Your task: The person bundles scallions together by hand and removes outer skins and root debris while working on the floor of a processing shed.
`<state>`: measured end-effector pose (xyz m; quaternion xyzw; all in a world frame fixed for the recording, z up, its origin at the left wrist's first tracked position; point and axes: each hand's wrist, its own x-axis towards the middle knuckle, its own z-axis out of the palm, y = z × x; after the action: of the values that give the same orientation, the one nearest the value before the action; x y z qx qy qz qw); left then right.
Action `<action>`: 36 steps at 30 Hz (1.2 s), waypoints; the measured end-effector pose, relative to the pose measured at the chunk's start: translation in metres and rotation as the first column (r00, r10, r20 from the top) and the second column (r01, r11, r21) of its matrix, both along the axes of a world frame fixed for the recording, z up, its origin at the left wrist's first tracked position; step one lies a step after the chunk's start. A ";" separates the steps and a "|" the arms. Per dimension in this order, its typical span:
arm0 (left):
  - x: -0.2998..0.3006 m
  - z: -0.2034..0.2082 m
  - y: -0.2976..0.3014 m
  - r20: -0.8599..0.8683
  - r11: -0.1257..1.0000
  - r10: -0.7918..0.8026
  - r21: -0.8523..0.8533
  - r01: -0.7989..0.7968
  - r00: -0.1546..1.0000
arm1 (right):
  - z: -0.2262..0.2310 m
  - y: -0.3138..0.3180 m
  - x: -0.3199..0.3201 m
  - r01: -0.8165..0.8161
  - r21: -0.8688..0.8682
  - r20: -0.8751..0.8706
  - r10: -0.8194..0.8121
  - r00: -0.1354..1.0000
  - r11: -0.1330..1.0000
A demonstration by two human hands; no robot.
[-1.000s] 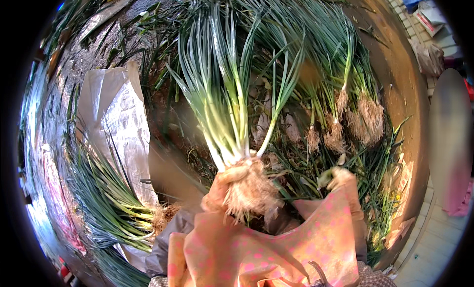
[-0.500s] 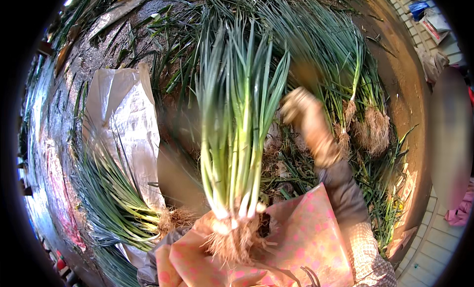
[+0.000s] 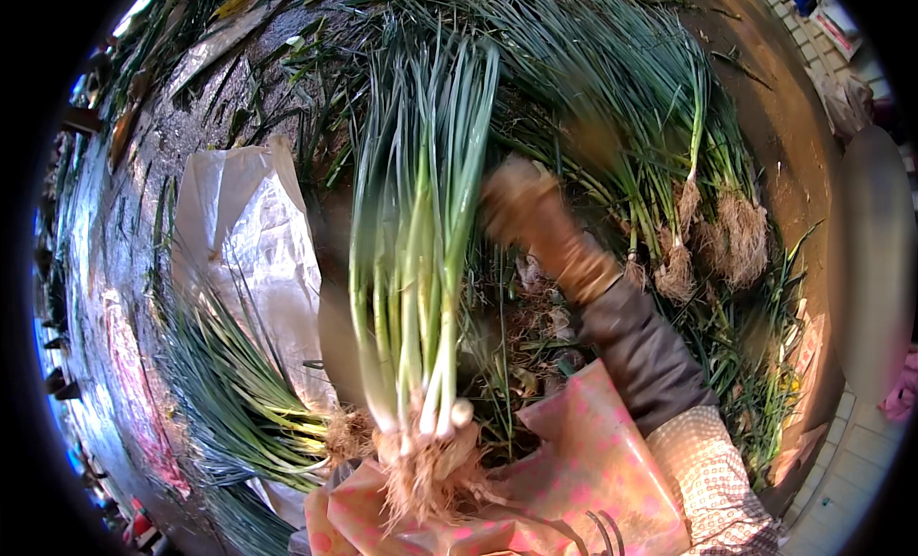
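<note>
A bunch of spring onions (image 3: 421, 298) stands upright in front of me, green leaves up and pale roots down over my lap. My left hand (image 3: 411, 446) grips it at the root end, largely hidden by the stalks and roots. My right hand (image 3: 526, 207), in a soiled brownish covering, is just right of the leaves. Motion blurs its fingers, so whether they are closed is unclear. An orange plastic apron with pink spots (image 3: 593, 460) lies under the roots.
A pile of spring onions (image 3: 612, 97) lies at the back right, roots toward me. Another bunch (image 3: 258, 393) lies at left by a whitish sheet (image 3: 258, 231). Loose leaf scraps (image 3: 736, 355) litter the right side. Wet ground (image 3: 124, 221) shows on the far left.
The held bunch has shifted left, and its leaves have drawn closer together. My right hand has moved left toward the leaves.
</note>
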<state>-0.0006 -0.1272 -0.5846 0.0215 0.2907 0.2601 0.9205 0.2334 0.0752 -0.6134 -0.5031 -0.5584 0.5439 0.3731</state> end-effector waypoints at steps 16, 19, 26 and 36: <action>0.014 0.003 -0.071 0.343 0.872 -0.488 0.228 0.433 0.803 | 0.004 -0.146 -0.035 -0.716 -0.525 -0.818 -0.041 0.574 0.461; 0.019 0.004 -0.068 0.367 0.825 -0.561 0.315 0.469 0.742 | 0.003 -0.150 -0.040 -0.718 -0.579 -0.815 -0.281 0.507 0.387; -0.039 -0.010 0.048 -0.737 0.427 -0.418 0.356 0.831 0.531 | 0.016 -0.140 0.009 -0.538 -0.612 -0.778 -0.323 0.538 0.579; 0.045 -0.026 0.060 0.196 0.994 0.078 0.056 -0.090 0.977 | 0.027 -0.167 -0.025 -0.563 -0.786 -0.619 -0.297 0.727 0.257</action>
<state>0.0447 -0.0672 -0.6110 0.0137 0.1917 0.3090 0.9315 0.2087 -0.0918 -0.5866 -0.3342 0.0183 0.9360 0.1092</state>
